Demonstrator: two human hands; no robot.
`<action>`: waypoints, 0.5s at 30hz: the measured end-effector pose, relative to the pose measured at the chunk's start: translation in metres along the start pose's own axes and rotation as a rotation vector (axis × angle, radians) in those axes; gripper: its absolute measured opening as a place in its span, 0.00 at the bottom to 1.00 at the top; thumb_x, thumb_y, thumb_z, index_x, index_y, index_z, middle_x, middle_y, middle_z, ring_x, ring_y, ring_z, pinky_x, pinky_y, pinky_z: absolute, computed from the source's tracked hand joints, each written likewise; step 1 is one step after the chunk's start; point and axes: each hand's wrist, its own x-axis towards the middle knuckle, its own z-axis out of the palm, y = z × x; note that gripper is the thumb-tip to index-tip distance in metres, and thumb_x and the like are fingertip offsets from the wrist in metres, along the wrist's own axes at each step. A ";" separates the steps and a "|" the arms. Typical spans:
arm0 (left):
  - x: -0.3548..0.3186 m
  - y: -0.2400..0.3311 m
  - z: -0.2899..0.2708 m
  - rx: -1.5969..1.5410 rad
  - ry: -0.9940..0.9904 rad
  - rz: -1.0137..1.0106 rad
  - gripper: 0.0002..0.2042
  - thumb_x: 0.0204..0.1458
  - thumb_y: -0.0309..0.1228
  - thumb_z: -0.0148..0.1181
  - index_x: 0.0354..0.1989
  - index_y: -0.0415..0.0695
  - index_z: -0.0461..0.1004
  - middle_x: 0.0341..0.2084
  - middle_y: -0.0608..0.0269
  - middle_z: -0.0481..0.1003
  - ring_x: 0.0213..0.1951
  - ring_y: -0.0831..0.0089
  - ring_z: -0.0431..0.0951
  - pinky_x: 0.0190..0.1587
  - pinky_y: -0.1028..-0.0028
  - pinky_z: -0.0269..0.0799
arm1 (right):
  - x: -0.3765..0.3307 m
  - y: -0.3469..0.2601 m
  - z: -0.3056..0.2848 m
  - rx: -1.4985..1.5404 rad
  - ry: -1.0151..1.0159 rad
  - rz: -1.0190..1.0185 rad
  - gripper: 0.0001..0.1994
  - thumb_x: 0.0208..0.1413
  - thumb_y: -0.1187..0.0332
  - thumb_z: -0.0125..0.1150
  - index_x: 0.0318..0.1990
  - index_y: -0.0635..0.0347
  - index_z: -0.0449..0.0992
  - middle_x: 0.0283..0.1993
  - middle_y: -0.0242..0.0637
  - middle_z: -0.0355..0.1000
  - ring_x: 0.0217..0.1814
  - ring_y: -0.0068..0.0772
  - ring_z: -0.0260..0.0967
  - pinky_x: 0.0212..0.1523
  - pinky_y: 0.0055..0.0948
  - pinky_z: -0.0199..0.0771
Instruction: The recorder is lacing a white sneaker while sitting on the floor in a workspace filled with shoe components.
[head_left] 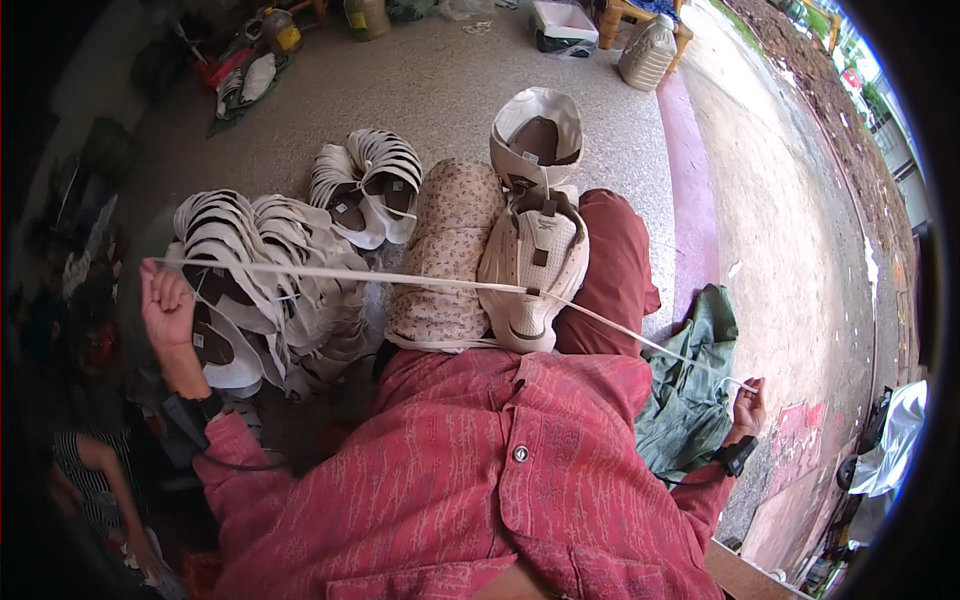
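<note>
A cream sneaker (533,262) rests on my lap, its toe toward me. A long off-white shoelace (400,278) is stretched out to both sides across it. The lace bends over a small dark loop on the shoe's upper; whether it runs through that loop I cannot tell. Out at the far left, my left hand (168,305) is closed on one end of the lace. Low on the right, my right hand (748,408) pinches the other end. Just beyond this shoe stands another cream shoe (537,140), its opening facing up.
Left of my legs, stacks of cream shoe uppers (225,250) lie beside a cream pair (368,190). A floral-patterned sleeve or cloth (445,250) covers my left leg. Green cloth (690,390) lies at my right. A plastic jug (650,55) stands ahead. Another person's arm (105,475) shows lower left.
</note>
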 end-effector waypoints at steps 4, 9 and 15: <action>-0.024 0.062 -0.040 0.079 0.046 0.093 0.13 0.67 0.35 0.46 0.46 0.38 0.73 0.18 0.71 0.58 0.20 0.79 0.58 0.23 0.77 0.55 | 0.032 -0.016 -0.023 0.017 0.102 0.059 0.14 0.63 0.82 0.44 0.53 0.73 0.73 0.49 0.51 0.73 0.52 0.46 0.72 0.52 0.38 0.78; 0.011 0.018 0.032 0.150 0.875 0.567 0.14 0.65 0.37 0.50 0.50 0.42 0.74 0.38 0.54 0.76 0.36 0.70 0.71 0.31 0.70 0.64 | 0.019 -0.021 -0.035 0.059 0.218 -0.043 0.13 0.63 0.80 0.46 0.53 0.73 0.73 0.48 0.50 0.74 0.49 0.45 0.73 0.49 0.38 0.79; 0.012 0.140 -0.063 0.071 0.190 0.344 0.16 0.66 0.39 0.49 0.51 0.40 0.72 0.46 0.50 0.77 0.30 0.70 0.72 0.25 0.72 0.67 | 0.009 0.017 0.014 -0.042 0.342 -0.218 0.15 0.64 0.80 0.49 0.56 0.75 0.69 0.50 0.49 0.72 0.47 0.39 0.73 0.48 0.29 0.80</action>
